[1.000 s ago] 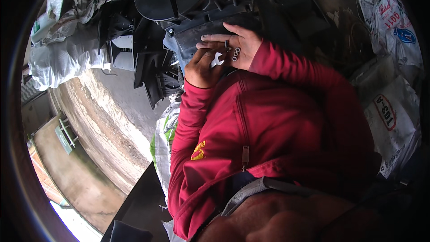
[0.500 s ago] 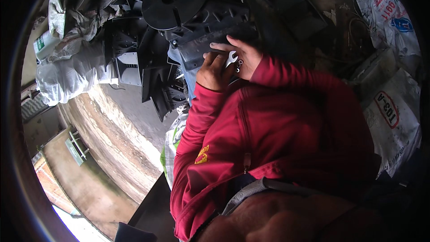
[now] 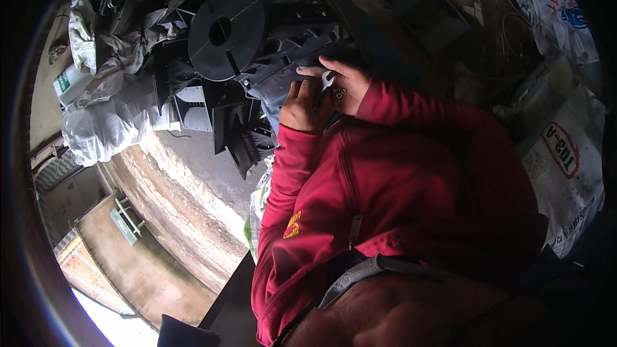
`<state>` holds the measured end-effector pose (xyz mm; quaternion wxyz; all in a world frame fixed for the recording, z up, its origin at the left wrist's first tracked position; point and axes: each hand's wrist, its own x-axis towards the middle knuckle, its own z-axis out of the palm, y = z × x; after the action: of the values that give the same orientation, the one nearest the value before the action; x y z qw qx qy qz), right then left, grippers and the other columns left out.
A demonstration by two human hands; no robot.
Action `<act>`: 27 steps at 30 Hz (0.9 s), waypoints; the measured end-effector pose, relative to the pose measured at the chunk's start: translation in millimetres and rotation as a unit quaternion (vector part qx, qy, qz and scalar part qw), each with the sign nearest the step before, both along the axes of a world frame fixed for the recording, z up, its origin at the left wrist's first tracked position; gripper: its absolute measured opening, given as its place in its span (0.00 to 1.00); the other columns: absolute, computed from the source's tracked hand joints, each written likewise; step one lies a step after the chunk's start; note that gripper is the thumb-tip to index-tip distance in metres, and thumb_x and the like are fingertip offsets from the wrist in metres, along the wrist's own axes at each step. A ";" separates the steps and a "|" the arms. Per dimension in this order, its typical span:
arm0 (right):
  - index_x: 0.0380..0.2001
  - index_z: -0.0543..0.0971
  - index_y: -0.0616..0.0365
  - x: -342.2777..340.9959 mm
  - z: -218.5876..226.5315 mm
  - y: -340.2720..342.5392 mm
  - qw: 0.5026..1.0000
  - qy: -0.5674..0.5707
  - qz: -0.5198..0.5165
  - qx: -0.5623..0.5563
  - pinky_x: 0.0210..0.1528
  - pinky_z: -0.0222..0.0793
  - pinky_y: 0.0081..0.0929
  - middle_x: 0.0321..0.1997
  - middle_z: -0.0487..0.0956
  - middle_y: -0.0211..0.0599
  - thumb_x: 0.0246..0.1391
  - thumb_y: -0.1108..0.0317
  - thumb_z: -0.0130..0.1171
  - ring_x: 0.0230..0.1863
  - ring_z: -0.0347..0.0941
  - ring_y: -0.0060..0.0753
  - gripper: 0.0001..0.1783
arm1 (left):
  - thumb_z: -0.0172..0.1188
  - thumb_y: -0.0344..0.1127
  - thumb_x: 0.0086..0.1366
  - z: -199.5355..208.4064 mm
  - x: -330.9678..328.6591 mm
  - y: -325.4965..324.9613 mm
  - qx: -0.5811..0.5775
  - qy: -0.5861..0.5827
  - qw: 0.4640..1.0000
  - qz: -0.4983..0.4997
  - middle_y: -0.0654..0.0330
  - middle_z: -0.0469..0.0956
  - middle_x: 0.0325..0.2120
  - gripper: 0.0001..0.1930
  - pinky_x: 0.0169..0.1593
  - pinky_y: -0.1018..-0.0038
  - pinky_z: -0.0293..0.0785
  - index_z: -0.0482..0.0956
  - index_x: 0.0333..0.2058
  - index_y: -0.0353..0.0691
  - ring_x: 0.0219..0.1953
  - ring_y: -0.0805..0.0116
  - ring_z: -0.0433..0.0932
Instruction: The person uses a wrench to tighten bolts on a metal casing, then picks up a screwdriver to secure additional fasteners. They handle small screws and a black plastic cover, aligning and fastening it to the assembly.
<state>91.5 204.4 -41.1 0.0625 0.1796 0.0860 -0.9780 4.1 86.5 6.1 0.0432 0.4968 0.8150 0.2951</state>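
Note:
My left hand point(image 3: 300, 110) is closed around an open-end wrench point(image 3: 328, 80), whose pale jaw sticks up past the fingers. Beside it, my right hand point(image 3: 352, 85) is turned palm up with its fingers stretched out. Several small metal nuts or washers point(image 3: 339, 93) rest in that palm, close to the wrench. Both hands are held together over my lap. Just beyond them is a black metal piece point(image 3: 283, 74). A large black slotted disc point(image 3: 247, 42) with a round hole stands tilted at its far left.
Black metal brackets point(image 3: 231, 125) are piled on the left. Behind them lie a clear plastic bundle point(image 3: 106, 125) and a white jug point(image 3: 71, 83). White sacks point(image 3: 556, 160) stand at my right. A black panelled part point(image 3: 418, 9) lies at the far right.
The black disc has shifted left and nearer, and looks more tilted. The wrench has dipped slightly toward the right palm. The whole view has turned a little.

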 end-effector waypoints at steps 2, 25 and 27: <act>0.60 0.72 0.55 1.2 -4.8 -0.3 1.000 0.010 -0.002 -0.002 0.62 0.62 0.36 0.53 0.75 0.37 0.62 0.40 0.47 0.57 0.69 0.34 0.34 | 0.67 0.33 0.53 -8.2 3.1 2.5 0.011 0.016 1.000 -0.002 0.55 0.78 0.23 0.11 0.27 0.67 0.75 0.80 0.35 0.37 0.23 0.58 0.80; 0.47 0.80 0.55 28.0 -15.9 21.7 0.978 0.013 -0.005 0.209 0.18 0.47 0.12 0.26 0.68 0.18 0.61 0.58 0.60 0.20 0.56 0.09 0.16 | 0.62 0.25 0.64 -3.2 8.8 9.0 0.150 -0.383 0.908 0.077 0.63 0.80 0.27 0.06 0.33 0.82 0.72 0.79 0.39 0.33 0.28 0.78 0.78; 0.47 0.80 0.55 29.1 -9.9 22.1 0.977 -0.015 -0.019 0.214 0.17 0.46 0.13 0.25 0.68 0.16 0.61 0.58 0.60 0.17 0.52 0.08 0.16 | 0.62 0.25 0.64 -6.6 8.7 13.0 0.157 -0.341 0.924 0.066 0.63 0.80 0.27 0.06 0.32 0.83 0.72 0.79 0.40 0.34 0.27 0.79 0.77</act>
<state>120.6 226.5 -51.1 0.0056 0.2051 0.2886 -0.9352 12.8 99.5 -0.5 0.2205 0.3118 0.7249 0.5734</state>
